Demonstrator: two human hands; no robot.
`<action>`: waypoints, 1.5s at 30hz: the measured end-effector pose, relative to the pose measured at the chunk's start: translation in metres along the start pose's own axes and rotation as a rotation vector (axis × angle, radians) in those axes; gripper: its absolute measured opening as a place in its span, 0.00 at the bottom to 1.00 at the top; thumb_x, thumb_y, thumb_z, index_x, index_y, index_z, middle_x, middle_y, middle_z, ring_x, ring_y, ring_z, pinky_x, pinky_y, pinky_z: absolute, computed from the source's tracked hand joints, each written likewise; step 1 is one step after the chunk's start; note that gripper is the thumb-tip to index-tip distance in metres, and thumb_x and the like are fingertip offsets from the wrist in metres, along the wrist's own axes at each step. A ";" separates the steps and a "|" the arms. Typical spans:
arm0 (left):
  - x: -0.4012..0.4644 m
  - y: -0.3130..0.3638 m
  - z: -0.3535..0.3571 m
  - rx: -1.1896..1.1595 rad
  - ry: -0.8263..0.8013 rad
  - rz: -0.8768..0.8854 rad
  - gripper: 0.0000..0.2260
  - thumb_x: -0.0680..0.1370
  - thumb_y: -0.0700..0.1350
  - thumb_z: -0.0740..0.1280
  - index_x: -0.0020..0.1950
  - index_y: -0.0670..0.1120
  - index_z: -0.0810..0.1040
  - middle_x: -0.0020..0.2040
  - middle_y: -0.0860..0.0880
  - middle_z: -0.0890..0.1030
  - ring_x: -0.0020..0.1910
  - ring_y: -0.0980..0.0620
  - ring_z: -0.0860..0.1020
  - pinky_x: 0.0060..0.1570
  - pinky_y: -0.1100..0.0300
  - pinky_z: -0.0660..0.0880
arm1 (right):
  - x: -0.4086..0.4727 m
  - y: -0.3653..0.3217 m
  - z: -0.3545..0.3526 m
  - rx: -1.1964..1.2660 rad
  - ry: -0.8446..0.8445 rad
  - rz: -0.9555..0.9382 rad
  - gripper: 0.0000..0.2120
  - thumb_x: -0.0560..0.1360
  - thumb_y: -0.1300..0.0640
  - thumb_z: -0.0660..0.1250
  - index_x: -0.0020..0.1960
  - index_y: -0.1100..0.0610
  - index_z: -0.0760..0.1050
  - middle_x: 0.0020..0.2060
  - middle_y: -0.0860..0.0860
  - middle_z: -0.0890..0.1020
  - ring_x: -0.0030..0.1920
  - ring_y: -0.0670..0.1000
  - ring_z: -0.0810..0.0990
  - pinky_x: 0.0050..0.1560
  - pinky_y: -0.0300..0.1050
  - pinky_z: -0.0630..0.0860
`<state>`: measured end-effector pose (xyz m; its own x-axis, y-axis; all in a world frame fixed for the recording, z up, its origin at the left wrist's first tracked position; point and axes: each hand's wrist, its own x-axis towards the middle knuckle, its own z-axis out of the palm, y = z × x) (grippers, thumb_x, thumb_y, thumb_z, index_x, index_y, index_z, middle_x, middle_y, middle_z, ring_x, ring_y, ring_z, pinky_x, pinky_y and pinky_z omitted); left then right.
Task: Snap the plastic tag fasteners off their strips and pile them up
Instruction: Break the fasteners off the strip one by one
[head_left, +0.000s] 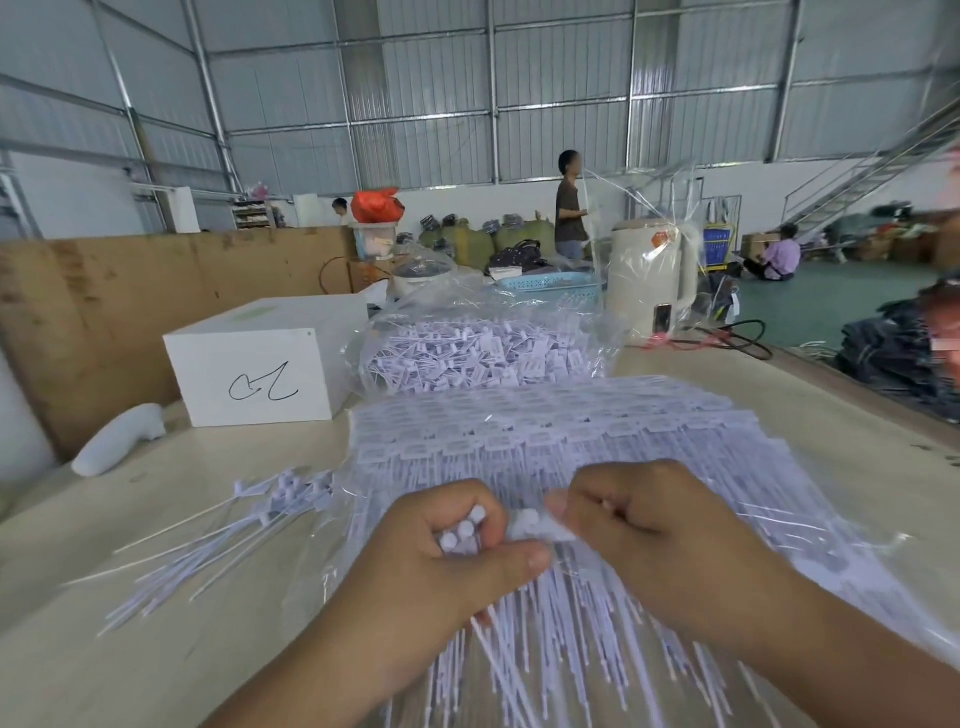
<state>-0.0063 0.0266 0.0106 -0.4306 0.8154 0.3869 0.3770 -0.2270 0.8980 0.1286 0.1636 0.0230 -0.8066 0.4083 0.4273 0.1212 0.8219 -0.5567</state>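
A wide sheet of pale lilac tag fastener strips lies on clear plastic across the table in front of me. My left hand grips a bunch of fasteners, their round white heads poking out between its curled fingers and their long stems running down below the palm. My right hand pinches the neighbouring piece of the same strip right beside the left hand. A loose pile of separated fasteners lies spread on the table to the left.
A clear bag full of fasteners sits behind the sheet. A white box with a scribble and a white handheld tool stand at the left, a cream kettle with its cord at the back right. People work farther off.
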 end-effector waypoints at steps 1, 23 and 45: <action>0.000 0.000 0.006 0.002 0.066 0.027 0.16 0.64 0.45 0.77 0.27 0.50 0.69 0.24 0.53 0.67 0.23 0.56 0.65 0.25 0.67 0.65 | 0.001 -0.003 0.002 0.030 0.078 0.019 0.19 0.77 0.41 0.60 0.30 0.47 0.67 0.21 0.46 0.68 0.23 0.46 0.65 0.27 0.40 0.60; 0.009 -0.002 0.006 -0.273 0.316 -0.039 0.17 0.66 0.44 0.75 0.26 0.49 0.67 0.23 0.50 0.65 0.22 0.53 0.64 0.28 0.62 0.62 | 0.009 -0.009 0.022 0.134 0.000 0.004 0.15 0.75 0.40 0.62 0.37 0.49 0.69 0.25 0.45 0.71 0.26 0.44 0.68 0.31 0.43 0.66; 0.002 0.008 -0.016 -0.068 -0.345 -0.061 0.03 0.75 0.44 0.70 0.48 0.50 0.82 0.30 0.54 0.78 0.27 0.57 0.74 0.33 0.61 0.73 | -0.003 -0.009 0.004 -0.180 -0.332 -0.162 0.12 0.76 0.40 0.63 0.54 0.38 0.61 0.41 0.44 0.78 0.40 0.42 0.76 0.42 0.45 0.75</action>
<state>-0.0171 0.0183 0.0221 -0.1435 0.9578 0.2489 0.2987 -0.1979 0.9336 0.1280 0.1531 0.0239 -0.9628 0.1419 0.2299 0.0529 0.9335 -0.3545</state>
